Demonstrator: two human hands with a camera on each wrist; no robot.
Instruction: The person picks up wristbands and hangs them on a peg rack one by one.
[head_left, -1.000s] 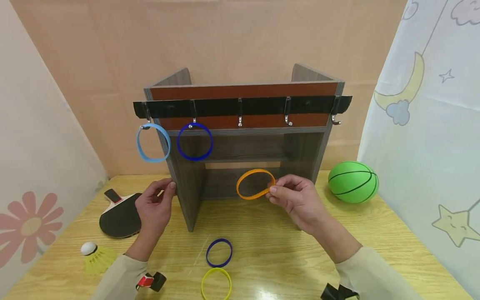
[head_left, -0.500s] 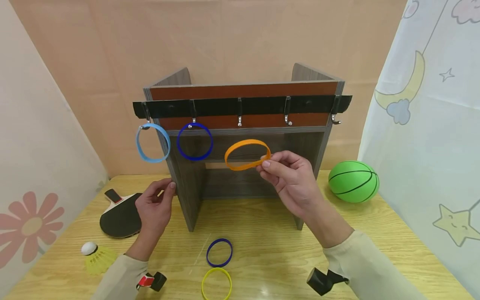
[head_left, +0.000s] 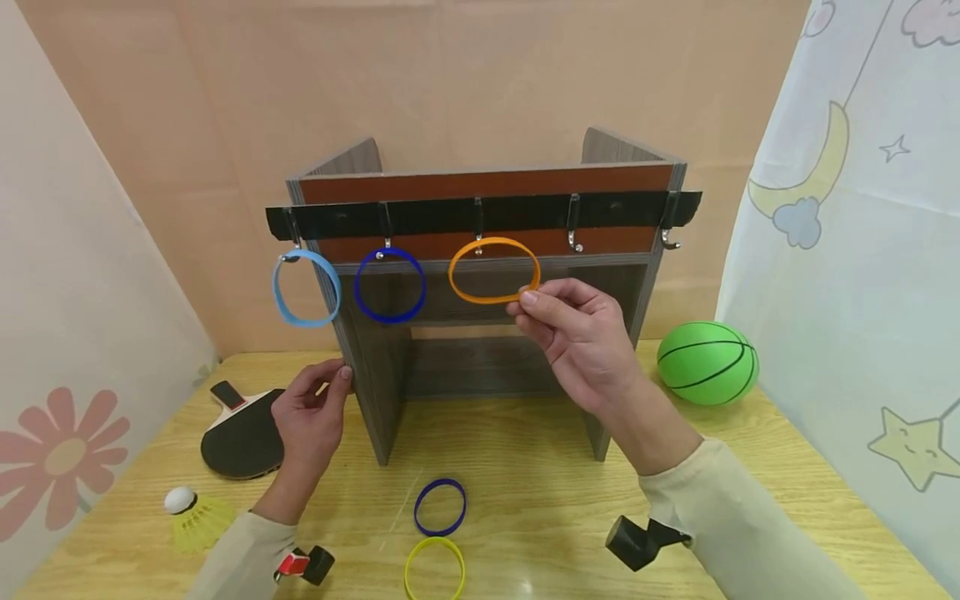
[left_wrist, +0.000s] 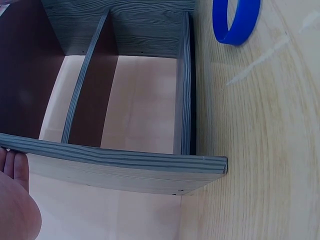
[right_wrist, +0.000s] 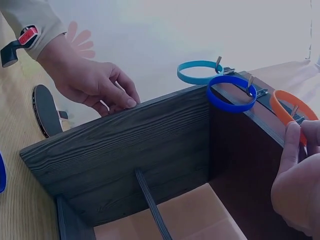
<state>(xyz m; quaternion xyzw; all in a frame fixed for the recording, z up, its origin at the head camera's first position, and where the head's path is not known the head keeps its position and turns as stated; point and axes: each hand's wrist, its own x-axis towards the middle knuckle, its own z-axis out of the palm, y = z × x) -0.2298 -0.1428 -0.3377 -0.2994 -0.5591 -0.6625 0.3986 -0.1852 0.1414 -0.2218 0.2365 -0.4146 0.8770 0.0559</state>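
The right hand (head_left: 581,333) is held high, thumb and fingertips pinched together. The left hand (head_left: 311,410) sits lower, its fingers curled.

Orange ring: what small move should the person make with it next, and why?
Probably lower the orange ring slightly until it rests on the middle hook. In the head view, the hook's tip shows inside the loop, below its top edge, and the right hand pinches its lower right side. The light blue ring and dark blue ring hang on other hooks.
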